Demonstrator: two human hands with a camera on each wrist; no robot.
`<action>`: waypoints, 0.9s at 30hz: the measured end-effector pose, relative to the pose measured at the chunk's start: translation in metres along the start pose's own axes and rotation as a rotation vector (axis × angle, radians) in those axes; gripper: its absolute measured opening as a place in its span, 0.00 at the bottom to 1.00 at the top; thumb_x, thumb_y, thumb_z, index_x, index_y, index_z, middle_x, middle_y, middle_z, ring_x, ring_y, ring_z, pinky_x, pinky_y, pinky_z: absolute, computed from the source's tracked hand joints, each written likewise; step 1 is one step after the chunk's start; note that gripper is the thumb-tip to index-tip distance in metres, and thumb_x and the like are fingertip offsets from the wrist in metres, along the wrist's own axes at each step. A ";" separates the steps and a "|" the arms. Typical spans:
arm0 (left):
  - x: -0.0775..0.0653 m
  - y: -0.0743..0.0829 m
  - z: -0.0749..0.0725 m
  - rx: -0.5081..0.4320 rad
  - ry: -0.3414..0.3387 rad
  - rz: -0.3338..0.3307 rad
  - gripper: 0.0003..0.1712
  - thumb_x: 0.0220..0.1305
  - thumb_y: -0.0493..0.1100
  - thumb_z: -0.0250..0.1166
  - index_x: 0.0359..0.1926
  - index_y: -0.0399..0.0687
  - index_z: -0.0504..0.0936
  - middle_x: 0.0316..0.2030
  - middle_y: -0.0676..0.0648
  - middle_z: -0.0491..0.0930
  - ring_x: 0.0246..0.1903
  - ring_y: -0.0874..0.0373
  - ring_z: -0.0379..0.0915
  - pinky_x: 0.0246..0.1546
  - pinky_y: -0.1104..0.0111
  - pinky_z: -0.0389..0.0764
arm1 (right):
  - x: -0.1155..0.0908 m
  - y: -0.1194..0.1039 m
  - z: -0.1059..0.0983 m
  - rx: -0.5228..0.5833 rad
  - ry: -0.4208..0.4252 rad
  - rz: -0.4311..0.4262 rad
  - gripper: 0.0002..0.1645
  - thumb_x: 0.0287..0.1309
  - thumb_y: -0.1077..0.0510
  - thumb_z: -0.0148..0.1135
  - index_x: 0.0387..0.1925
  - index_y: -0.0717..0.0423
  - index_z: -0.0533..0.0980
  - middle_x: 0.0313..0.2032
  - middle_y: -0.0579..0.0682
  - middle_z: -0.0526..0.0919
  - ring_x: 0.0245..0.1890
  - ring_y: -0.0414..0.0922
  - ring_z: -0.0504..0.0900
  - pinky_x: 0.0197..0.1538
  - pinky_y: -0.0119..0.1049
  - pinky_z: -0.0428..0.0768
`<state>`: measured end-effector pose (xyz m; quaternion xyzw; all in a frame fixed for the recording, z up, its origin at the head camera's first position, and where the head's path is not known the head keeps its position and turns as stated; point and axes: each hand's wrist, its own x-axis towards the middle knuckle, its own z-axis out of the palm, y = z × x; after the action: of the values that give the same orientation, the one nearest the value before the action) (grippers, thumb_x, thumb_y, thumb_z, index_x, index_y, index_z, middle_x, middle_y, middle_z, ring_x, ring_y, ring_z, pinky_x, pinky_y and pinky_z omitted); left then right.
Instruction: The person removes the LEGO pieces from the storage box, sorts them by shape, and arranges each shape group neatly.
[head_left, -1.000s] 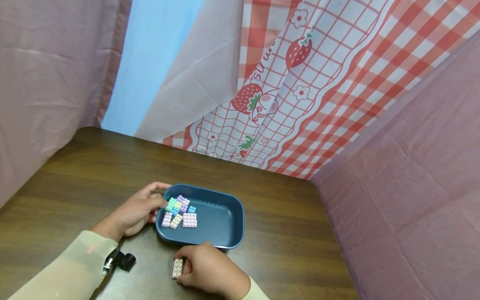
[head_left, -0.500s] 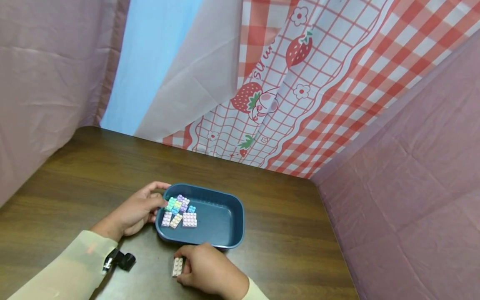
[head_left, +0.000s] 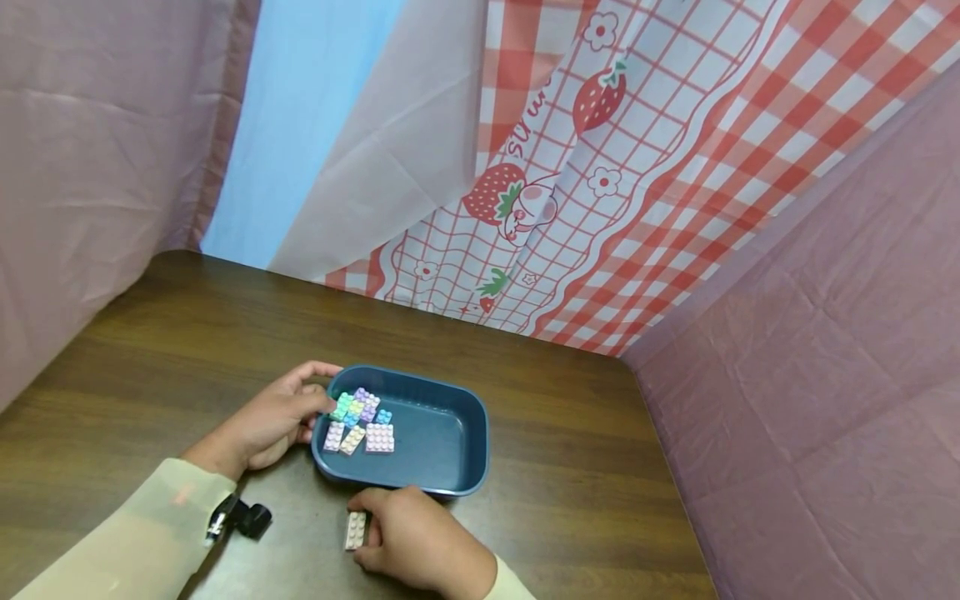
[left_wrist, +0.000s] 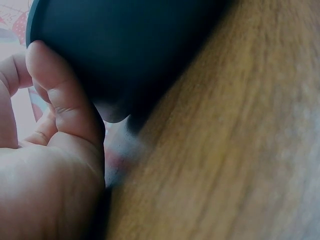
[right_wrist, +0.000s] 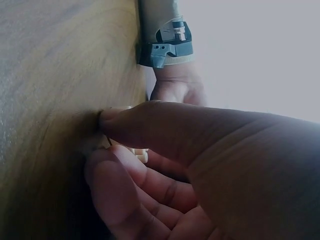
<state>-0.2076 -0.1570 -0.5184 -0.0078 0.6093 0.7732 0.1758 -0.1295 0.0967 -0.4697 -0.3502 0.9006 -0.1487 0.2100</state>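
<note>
My left hand [head_left: 277, 417] holds the left end of a dark blue rectangular tub [head_left: 438, 446], its thumb at the rim and the other fingers round the outside. The left wrist view shows that hand [left_wrist: 60, 150] close against the tub's wall [left_wrist: 125, 45]. In front of the tub, near the table's front, my right hand [head_left: 420, 537] pinches a cream toy building brick [head_left: 356, 531] with its studs facing up. From the right wrist, thumb and fingers [right_wrist: 112, 192] close round the brick, and they hide most of it. Several pastel bricks [head_left: 380, 438] lie in the tub's left half.
The tub stands on a brown wood-grain table [head_left: 570, 500]. A pinkish curtain [head_left: 810, 350] borders the right side, another curtain [head_left: 97, 150] the left. Behind hangs a red-checked strawberry cloth [head_left: 525, 192]. A black camera mount [head_left: 243, 518] sticks out from the left wrist.
The cream brick has shifted very slightly toward the tub in the right hand's fingers. Left hand, tub and the bricks inside keep their places.
</note>
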 end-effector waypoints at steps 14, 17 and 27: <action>0.000 0.002 0.001 0.001 0.007 -0.004 0.36 0.67 0.35 0.62 0.74 0.51 0.62 0.54 0.36 0.75 0.29 0.60 0.73 0.22 0.71 0.80 | -0.004 -0.002 -0.006 0.037 -0.062 0.009 0.31 0.59 0.52 0.76 0.64 0.36 0.78 0.29 0.30 0.77 0.25 0.25 0.73 0.28 0.22 0.75; 0.000 0.002 0.001 0.001 0.006 -0.002 0.36 0.67 0.34 0.62 0.74 0.50 0.62 0.53 0.36 0.75 0.29 0.59 0.74 0.22 0.71 0.81 | -0.008 -0.002 -0.009 0.032 -0.051 -0.017 0.31 0.59 0.51 0.77 0.63 0.37 0.78 0.30 0.31 0.78 0.26 0.25 0.73 0.29 0.21 0.75; 0.000 0.001 0.000 -0.013 -0.009 0.004 0.36 0.67 0.34 0.62 0.73 0.49 0.62 0.51 0.36 0.75 0.29 0.58 0.75 0.24 0.69 0.83 | -0.020 -0.005 -0.033 0.026 0.052 -0.108 0.28 0.58 0.52 0.77 0.59 0.40 0.80 0.31 0.32 0.79 0.24 0.21 0.71 0.28 0.18 0.74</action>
<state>-0.2080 -0.1576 -0.5179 -0.0041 0.6033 0.7777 0.1770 -0.1294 0.1106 -0.4341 -0.3917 0.8835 -0.1808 0.1825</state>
